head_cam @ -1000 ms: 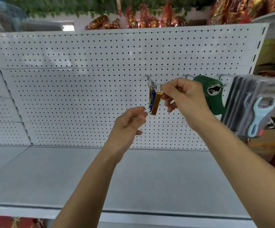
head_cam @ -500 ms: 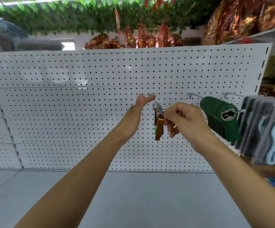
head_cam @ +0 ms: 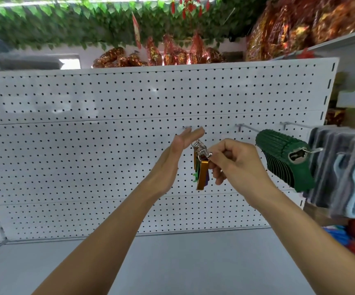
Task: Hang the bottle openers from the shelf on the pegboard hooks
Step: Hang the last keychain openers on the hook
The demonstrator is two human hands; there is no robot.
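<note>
Gold bottle opener (head_cam: 202, 174) ring pinched by right hand (head_cam: 234, 161) fingers | left hand (head_cam: 173, 160) fingers flat, spread, empty | hook (head_cam: 186, 128)

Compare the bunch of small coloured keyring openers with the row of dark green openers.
The small coloured keyring bottle openers are slim bars in gold, green and purple; the dark green bottle openers are broader and one colour. The coloured ones hang from wire rings, pinched by the right hand; the green ones hang untouched. Both hang on pegboard hooks.

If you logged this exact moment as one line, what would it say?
step: hanging keyring bottle openers | right hand: pinching front ring at hook tip | left hand: open beside hook | pegboard: neighbouring green openers hung
</note>
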